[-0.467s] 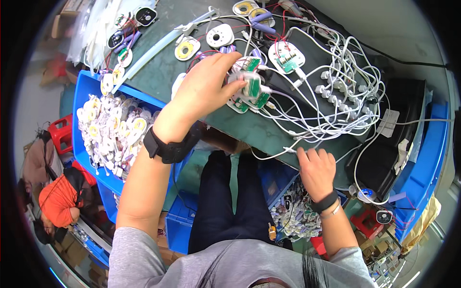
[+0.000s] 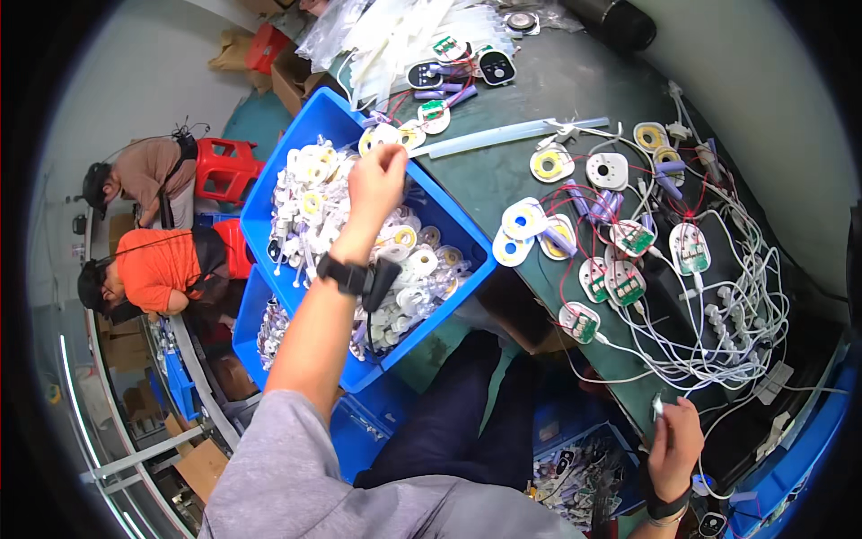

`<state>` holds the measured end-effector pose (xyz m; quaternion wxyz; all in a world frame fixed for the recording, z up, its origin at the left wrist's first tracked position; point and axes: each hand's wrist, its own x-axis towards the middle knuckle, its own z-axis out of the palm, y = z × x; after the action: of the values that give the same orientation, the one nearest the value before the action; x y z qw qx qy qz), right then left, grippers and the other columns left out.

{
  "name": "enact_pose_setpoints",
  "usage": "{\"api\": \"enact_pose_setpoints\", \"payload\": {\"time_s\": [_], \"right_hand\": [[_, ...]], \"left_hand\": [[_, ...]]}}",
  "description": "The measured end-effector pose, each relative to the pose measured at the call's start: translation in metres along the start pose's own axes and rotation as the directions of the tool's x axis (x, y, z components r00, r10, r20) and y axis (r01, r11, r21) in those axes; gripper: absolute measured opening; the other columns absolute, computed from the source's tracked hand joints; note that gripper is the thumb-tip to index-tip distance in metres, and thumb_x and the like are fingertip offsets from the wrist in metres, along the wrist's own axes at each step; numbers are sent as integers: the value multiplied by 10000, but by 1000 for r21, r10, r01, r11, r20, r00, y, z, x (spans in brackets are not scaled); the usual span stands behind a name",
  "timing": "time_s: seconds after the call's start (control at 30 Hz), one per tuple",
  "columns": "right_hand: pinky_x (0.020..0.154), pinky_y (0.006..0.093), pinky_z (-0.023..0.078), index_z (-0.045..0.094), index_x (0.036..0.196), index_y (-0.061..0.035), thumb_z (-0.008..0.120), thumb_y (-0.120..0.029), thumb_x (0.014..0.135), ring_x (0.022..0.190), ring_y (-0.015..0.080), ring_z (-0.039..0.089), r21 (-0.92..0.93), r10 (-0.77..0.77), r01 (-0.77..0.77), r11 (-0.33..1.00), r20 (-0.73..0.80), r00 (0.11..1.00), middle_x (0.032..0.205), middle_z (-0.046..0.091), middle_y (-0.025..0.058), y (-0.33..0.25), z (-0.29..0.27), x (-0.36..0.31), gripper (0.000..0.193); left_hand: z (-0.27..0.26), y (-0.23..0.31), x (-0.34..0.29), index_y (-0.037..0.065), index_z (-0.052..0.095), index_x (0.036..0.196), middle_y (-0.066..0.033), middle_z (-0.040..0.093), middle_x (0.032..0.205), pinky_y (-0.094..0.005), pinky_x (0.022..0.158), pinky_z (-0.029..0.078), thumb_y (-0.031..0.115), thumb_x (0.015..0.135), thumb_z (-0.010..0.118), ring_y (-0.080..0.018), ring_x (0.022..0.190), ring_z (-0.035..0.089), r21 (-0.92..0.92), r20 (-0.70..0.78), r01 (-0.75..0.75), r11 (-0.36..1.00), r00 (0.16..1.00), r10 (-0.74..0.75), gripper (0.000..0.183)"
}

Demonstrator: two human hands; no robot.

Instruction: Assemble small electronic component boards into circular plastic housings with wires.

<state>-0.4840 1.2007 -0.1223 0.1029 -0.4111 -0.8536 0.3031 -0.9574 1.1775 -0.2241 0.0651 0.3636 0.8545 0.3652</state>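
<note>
We see a dark green counter [image 2: 503, 175]. On it lie round white casings [image 2: 549, 164], small circuit boards [image 2: 634, 238] and tangled white cables [image 2: 727, 314].

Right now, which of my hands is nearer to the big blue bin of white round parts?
Left. The left hand is raised over the blue bin, above its white parts. The right hand is far off at the table's near edge, by the white cables.

Red stool [image 2: 224, 166], cardboard box [image 2: 292, 76], 2 ppl [image 2: 162, 265] at left, black cylinder [image 2: 620, 20].
</note>
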Motion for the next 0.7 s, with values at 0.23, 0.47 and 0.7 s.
{"api": "enact_pose_setpoints", "payload": {"time_s": [0.23, 0.47, 0.7], "right_hand": [[518, 199, 334, 511, 842, 35, 499, -22, 815, 574, 73, 409, 286, 378, -322, 902, -167, 911, 702, 487, 30, 2, -2, 10, 65], [487, 175, 281, 513, 811, 23, 539, -98, 830, 561, 34, 377, 401, 510, -418, 815, -155, 846, 665, 467, -12, 1, 11, 23, 125], [497, 200, 322, 527, 793, 27, 546, -73, 806, 553, 68, 430, 311, 455, -376, 873, -239, 858, 629, 493, 22, -7, 18, 31, 102]], "left_hand": [[11, -2, 82, 41, 630, 896, -151, 627, 831, -371, 716, 467, 214, 738, 569, -291, 803, 605, 305, 139, -91, 948, 989, 50, 243], [47, 14, 111, -1, 595, 925, -203, 592, 874, -401, 745, 449, 387, 668, 651, -323, 892, 565, 535, 460, -237, 811, 887, -44, 469], [27, -3, 112, 10, 538, 887, -172, 613, 793, -361, 659, 456, 346, 656, 706, -274, 734, 604, 179, 200, -18, 984, 980, -18, 441]]}}
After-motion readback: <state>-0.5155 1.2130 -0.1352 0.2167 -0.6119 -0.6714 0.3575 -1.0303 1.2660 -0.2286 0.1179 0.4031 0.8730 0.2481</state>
